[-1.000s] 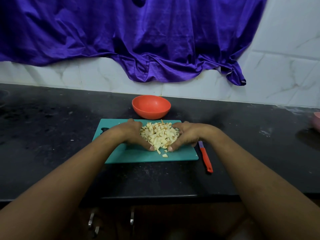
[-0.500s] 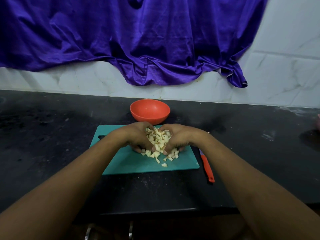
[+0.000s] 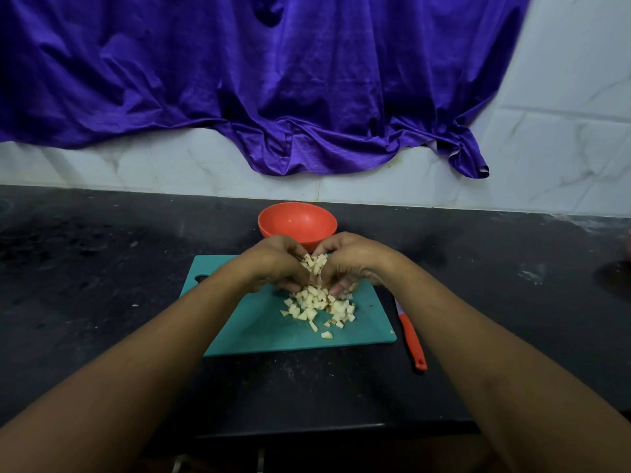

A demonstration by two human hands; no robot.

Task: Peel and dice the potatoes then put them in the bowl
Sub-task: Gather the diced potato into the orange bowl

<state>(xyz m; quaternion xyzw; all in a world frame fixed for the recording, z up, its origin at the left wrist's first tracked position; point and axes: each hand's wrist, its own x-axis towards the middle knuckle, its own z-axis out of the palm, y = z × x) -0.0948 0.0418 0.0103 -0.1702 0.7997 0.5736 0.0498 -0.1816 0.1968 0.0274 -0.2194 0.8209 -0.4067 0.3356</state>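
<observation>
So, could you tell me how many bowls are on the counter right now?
1: the orange bowl stands on the black counter just behind the teal cutting board. A pinkish sliver at the right edge is too cut off to identify.

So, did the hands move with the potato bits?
Yes. The left hand and right hand lifted off the middle of the cutting board toward the bowl, cupping diced potato; some stays behind on the board.

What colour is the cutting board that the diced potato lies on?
The cutting board is teal green; the head view, the only one, shows it clearly.
</observation>
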